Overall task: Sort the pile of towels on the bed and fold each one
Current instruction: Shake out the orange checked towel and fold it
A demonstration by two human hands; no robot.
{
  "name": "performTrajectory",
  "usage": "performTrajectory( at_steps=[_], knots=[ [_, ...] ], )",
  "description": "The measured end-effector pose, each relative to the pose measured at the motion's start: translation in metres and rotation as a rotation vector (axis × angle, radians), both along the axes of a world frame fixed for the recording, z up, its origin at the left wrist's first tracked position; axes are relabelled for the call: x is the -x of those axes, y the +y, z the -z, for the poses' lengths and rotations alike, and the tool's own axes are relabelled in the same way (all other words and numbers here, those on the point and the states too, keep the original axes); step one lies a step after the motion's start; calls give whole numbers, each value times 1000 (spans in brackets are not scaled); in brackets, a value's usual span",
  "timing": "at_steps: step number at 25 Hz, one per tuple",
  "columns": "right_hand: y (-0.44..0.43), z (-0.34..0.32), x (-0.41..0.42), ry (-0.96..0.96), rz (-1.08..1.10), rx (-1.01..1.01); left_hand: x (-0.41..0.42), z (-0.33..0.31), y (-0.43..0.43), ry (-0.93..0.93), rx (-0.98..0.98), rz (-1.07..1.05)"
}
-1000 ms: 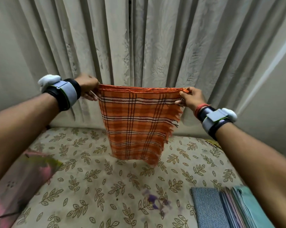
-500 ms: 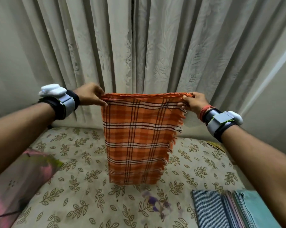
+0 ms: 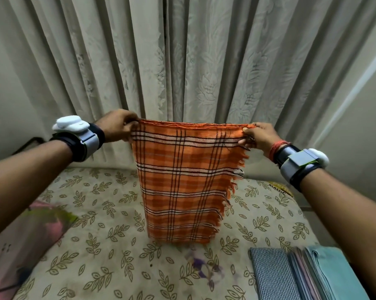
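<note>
An orange plaid towel [image 3: 182,182] with dark and white stripes hangs doubled in the air above the bed. My left hand [image 3: 117,128] pinches its top left corner. My right hand [image 3: 258,137] pinches the top right corner, where a frayed fringe runs down the towel's right side. The top edge is stretched taut between both hands. The lower edge hangs just over the leaf-patterned bed sheet [image 3: 109,234]; whether it touches the sheet I cannot tell.
Folded towels lie in a row at the bottom right: a blue-and-white patterned one [image 3: 271,276], a striped one [image 3: 302,276] and a teal one [image 3: 332,273]. A pink and green cloth [image 3: 26,239] lies at the left. Pale curtains [image 3: 193,61] hang behind the bed.
Both hands have come lower with the towel. Its lower edge has dropped from well above the sheet to just over it, and the cloth hangs straighter.
</note>
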State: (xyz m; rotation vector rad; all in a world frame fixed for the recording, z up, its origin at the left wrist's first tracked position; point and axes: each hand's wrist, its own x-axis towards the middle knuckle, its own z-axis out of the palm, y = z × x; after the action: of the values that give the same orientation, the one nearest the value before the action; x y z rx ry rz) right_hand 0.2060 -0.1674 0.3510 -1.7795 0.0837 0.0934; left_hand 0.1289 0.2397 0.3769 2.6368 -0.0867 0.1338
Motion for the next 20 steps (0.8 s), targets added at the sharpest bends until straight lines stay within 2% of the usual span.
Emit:
performTrajectory(
  at_steps=[2, 5, 7, 9, 11, 14, 17, 20],
  knots=[
    [-6, 2, -9, -9, 41, -11, -4, 6, -5, -58, 70, 106],
    [-13, 6, -27, -20, 106, -44, -15, 10, -8, -162, -114, 274],
    [-12, 7, -40, -5, 122, -63, -29, 12, -9, -216, -237, 239],
    [-9, 10, -52, 29, 99, -72, -44, 15, -14, -183, -253, 128],
    [-4, 11, -67, 52, 82, -73, -62, 21, -19, -104, -184, 30],
    [4, 10, -92, 38, 76, -42, -95, 27, -19, -24, 31, -114],
    [10, 7, -121, -2, 90, -34, -130, 23, -15, -19, 81, -182],
    [16, -1, -145, -50, 160, -52, -156, 13, -18, -45, 228, -219]
  ],
)
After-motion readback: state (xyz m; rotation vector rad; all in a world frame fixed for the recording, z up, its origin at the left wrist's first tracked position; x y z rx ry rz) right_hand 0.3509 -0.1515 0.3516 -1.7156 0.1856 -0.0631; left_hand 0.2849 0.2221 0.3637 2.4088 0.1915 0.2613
